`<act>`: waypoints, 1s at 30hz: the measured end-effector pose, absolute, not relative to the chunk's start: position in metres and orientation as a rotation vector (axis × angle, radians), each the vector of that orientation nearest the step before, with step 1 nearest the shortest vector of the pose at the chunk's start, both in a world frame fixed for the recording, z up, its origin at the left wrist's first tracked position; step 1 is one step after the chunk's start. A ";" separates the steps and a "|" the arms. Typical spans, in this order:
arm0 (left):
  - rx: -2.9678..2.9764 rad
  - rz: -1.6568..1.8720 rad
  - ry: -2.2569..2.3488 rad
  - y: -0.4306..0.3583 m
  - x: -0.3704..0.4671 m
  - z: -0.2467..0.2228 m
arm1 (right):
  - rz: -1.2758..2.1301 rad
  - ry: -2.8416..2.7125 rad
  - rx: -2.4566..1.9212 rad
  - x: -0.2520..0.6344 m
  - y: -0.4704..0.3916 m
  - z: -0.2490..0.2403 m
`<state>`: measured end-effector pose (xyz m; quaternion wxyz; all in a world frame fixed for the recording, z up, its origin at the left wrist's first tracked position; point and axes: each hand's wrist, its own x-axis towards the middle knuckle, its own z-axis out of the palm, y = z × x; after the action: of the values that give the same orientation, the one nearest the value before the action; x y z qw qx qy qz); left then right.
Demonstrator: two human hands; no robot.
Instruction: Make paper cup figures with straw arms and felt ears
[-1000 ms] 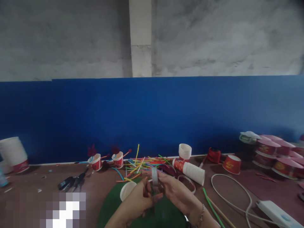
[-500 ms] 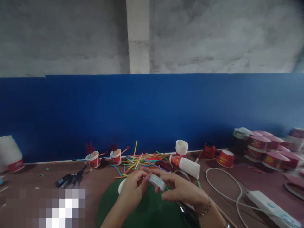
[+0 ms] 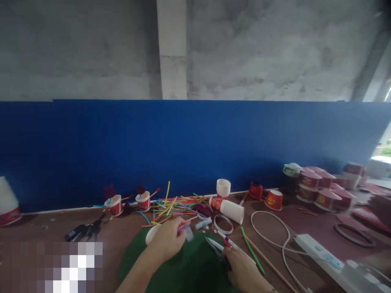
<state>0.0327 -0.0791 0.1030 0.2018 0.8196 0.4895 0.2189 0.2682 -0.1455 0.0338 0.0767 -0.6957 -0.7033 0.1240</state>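
Note:
My left hand (image 3: 169, 240) is closed in a pinch over the green mat (image 3: 186, 268). From its fingertips juts a small see-through, purplish piece (image 3: 188, 234), blurred, with a thin pinkish stick (image 3: 187, 224) beside it. My right hand (image 3: 241, 266) grips dark-handled scissors (image 3: 217, 249) at the mat's right side, blades pointing away to the left. A small whitish tube (image 3: 203, 223) lies just beyond the mat. Pens (image 3: 227, 241) lie next to the scissors. Part of a white round thing (image 3: 151, 234) shows behind my left hand.
Colourful pipe-cleaner-like sticks (image 3: 174, 207) are heaped at the back. Nearby lie a toppled stack of paper cups (image 3: 233, 211) and a tape roll (image 3: 223, 224). A white cable (image 3: 284, 228) loops toward a power strip (image 3: 317, 252). Decorated cups (image 3: 114, 206) stand left; a glue gun (image 3: 84, 232) lies there.
The whitish tube has left my hands and lies past the mat. My right hand has dropped down and right onto the scissors. The view has shifted slightly to the right.

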 end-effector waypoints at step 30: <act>2.709 0.564 0.941 -0.077 0.017 0.127 | 0.454 -2.323 -1.364 0.258 -0.129 0.127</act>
<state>0.0165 -0.0767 0.1274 0.1095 0.9213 0.3199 0.1919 0.2581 -0.1288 0.1273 0.2036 -0.4888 -0.8325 0.1629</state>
